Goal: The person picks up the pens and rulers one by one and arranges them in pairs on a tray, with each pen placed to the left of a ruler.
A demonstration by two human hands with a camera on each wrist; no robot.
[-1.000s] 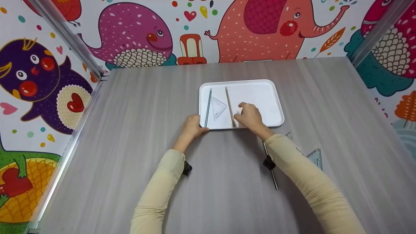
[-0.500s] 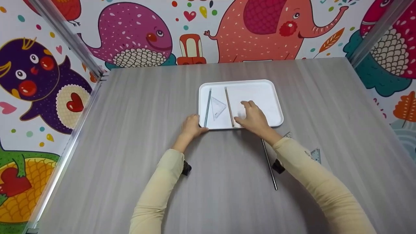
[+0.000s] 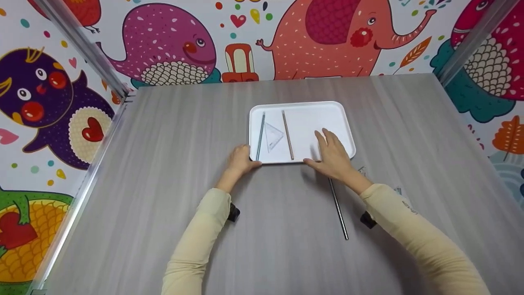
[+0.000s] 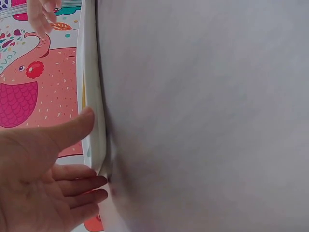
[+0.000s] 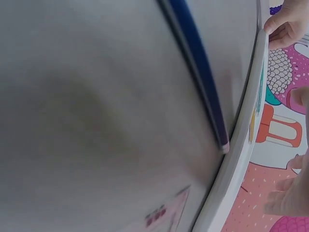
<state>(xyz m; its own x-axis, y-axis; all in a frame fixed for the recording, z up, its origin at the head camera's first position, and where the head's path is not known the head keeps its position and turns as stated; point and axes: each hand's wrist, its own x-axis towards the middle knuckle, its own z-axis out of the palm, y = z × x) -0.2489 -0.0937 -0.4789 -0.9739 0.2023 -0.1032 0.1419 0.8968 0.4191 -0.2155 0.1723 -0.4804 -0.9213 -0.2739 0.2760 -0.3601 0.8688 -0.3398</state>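
My left hand [image 3: 241,159] holds the front left corner of a white tray [image 3: 303,161], thumb along the near rim and fingers at the left side. Inside the tray lie a teal pencil [image 3: 260,137], a clear triangular set square [image 3: 273,137] and a brown pencil [image 3: 287,135]. Over the tray's front right part, my right hand [image 3: 333,157] has its fingers spread, with nothing held. Below that hand, a dark pencil [image 3: 339,211] lies on the table; it looks blue with a pale end in the right wrist view.
Beside the right forearm, bits of clear rulers or set squares [image 3: 362,170] show on the table, mostly covered by the arm. The wood-grain table [image 3: 184,131] meets walls with cartoon animals [image 3: 172,45] at the back and left.
My right hand has moved right and toward me, away from the brown pencil, and its fingers have spread. The left hand stays at the tray corner.
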